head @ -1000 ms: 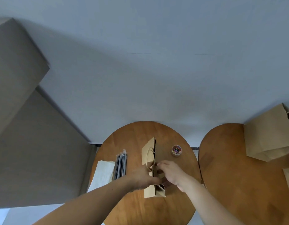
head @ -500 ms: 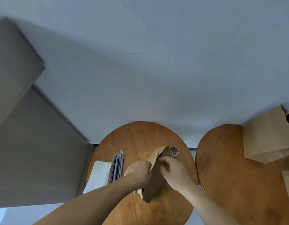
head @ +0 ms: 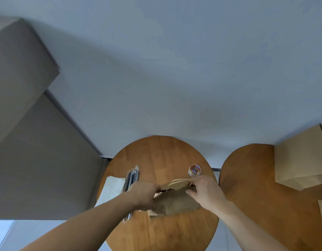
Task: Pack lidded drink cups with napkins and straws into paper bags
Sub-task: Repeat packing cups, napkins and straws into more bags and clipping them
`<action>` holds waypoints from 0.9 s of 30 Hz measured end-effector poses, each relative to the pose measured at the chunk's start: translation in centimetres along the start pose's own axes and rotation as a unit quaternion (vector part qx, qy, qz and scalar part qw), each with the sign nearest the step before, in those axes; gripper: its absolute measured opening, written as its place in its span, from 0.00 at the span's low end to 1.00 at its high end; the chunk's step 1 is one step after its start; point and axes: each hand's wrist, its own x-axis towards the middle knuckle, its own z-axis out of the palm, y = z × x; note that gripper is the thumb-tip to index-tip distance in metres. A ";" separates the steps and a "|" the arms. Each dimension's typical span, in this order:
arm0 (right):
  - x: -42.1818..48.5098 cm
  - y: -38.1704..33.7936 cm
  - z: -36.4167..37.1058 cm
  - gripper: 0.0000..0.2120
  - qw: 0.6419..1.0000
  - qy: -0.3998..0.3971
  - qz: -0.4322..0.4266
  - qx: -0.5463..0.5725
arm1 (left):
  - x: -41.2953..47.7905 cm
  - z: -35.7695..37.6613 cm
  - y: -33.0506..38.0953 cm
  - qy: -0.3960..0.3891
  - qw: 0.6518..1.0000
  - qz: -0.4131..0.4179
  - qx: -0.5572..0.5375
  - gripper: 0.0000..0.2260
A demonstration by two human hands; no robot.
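**Head view (the only view).**

- **Item:** brown paper bag, on the near half of the round wooden counter, towards 6 o'clock. Whether it stands or leans cannot be told.
- **Left hand**: fingers curled over the bag's rim at its 9 o'clock end.
- **Right hand**: thumb and fingers pinching the rim at 3 o'clock, beside the twisted paper handle.
- **Handling (judged):** thin, light paper that creases easily and would likely tear if yanked. Contents are hidden, so its weight is unknown. Best taken by the rim or handles with the base supported.
- **Nearby:** wrapped straws and white napkins at 9 o'clock; tub of coloured clips at 1 o'clock.
- **Also present:** further bags on the neighbouring counter, at 3 o'clock.
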 end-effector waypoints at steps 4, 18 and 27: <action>0.4 0.8 -0.4 0.09 0.999 -0.037 -0.002 0.009 | -0.5 -0.1 -1.7 0.022 0.999 0.004 0.044 0.09; 1.7 0.9 -0.8 0.15 0.996 -0.086 0.003 0.038 | 2.2 -1.4 1.4 0.070 0.997 -0.017 0.012 0.13; 1.9 2.2 0.1 0.12 0.971 -0.119 0.072 0.195 | 3.8 0.4 3.6 0.133 0.984 -0.075 -0.090 0.12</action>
